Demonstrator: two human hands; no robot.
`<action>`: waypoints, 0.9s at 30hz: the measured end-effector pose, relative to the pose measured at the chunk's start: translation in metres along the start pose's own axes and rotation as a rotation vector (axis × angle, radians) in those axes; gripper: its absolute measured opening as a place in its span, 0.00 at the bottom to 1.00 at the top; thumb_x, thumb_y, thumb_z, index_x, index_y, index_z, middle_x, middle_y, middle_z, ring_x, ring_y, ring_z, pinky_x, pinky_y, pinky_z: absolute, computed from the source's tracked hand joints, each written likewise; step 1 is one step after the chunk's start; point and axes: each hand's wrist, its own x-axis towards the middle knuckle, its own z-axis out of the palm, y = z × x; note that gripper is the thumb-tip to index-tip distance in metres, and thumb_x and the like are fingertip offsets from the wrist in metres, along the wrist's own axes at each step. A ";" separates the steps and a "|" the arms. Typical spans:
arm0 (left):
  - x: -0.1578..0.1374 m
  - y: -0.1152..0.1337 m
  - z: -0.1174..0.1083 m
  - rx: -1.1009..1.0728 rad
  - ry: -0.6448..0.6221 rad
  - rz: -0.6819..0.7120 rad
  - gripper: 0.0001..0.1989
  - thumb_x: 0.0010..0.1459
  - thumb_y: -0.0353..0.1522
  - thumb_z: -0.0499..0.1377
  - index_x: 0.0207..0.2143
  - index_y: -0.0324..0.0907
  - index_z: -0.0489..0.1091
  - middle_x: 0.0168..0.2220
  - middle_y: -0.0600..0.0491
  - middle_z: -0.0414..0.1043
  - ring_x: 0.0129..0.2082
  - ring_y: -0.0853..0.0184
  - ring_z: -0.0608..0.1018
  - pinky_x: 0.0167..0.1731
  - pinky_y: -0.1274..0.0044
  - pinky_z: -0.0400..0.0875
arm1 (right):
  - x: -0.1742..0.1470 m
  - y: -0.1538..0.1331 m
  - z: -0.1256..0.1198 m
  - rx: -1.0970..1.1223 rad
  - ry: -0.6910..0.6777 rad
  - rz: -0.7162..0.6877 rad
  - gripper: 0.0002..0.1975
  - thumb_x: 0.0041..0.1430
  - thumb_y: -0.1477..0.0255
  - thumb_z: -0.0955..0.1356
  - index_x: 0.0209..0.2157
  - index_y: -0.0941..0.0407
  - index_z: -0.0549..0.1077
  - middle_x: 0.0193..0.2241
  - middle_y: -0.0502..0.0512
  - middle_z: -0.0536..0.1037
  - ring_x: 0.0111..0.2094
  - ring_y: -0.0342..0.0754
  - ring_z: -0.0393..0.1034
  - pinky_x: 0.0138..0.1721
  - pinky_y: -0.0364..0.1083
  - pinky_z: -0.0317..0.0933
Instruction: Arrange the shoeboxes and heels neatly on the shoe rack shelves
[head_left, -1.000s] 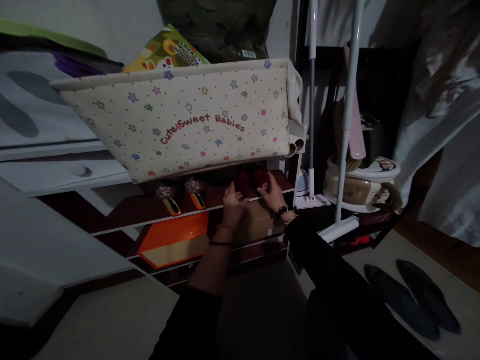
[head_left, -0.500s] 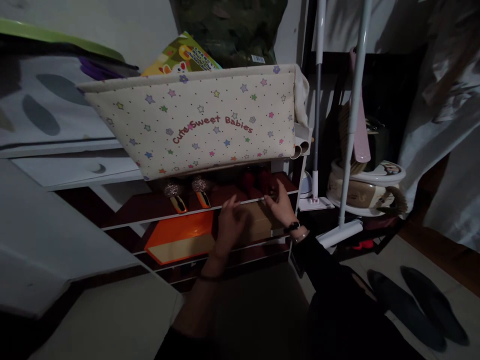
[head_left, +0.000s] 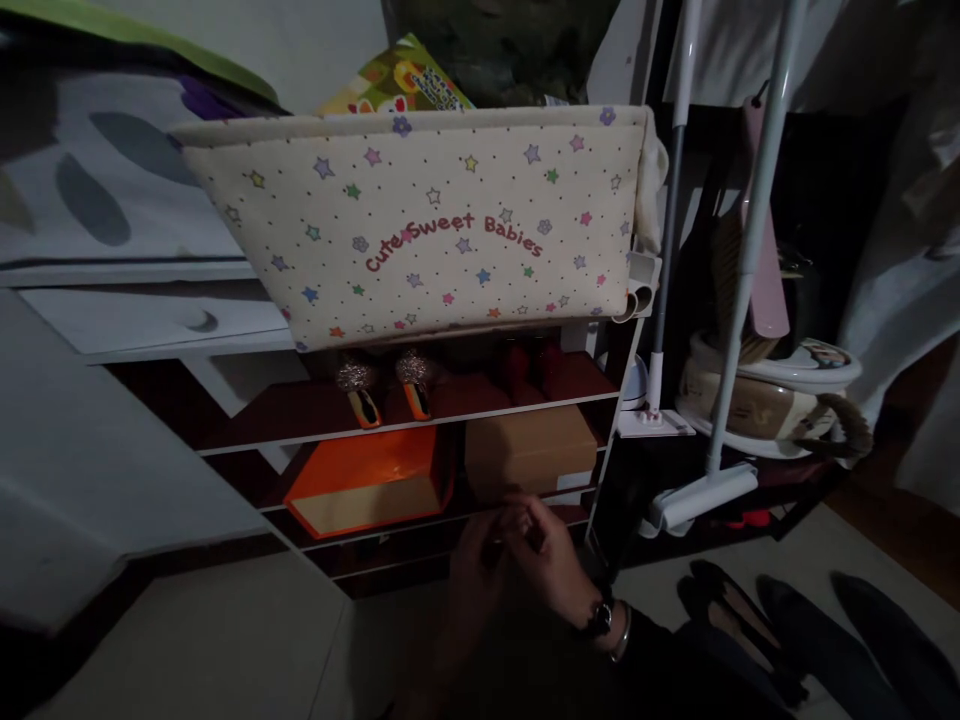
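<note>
My left hand (head_left: 476, 560) is in dim light in front of the low shelves, its fingers curled in. My right hand (head_left: 551, 560), with a watch and a bangle at the wrist, meets it there with its fingers bent. The fingertips of both hands touch, and I see nothing held between them. Just behind them a brown cardboard box (head_left: 529, 450) lies on the middle shelf, beside an orange box (head_left: 367, 480). On the shelf above stand dark red shoes (head_left: 529, 370), mostly in shadow, and a pair of shoes with glittery ornaments and gold heels (head_left: 386, 385).
A star-printed fabric basket (head_left: 450, 220) overhangs the shelf unit (head_left: 247, 420). To the right stand a flat mop (head_left: 656, 420), a roller mop (head_left: 709, 495) and a pink-handled brush (head_left: 765, 250). Dark shoes (head_left: 825, 630) lie on the floor at the lower right.
Both hands have drawn back and down from the shelf edge by the red shoes and come together. The cardboard box is now more exposed. The view has shifted, showing more floor shoes.
</note>
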 end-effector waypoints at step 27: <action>0.020 0.100 -0.057 -1.236 -0.426 0.190 0.54 0.61 0.26 0.66 0.76 0.67 0.36 0.21 0.66 0.47 0.17 0.76 0.47 0.19 0.83 0.51 | 0.019 -0.059 -0.056 0.790 -0.530 -0.098 0.69 0.54 0.68 0.79 0.72 0.31 0.23 0.15 0.30 0.52 0.15 0.36 0.39 0.21 0.38 0.48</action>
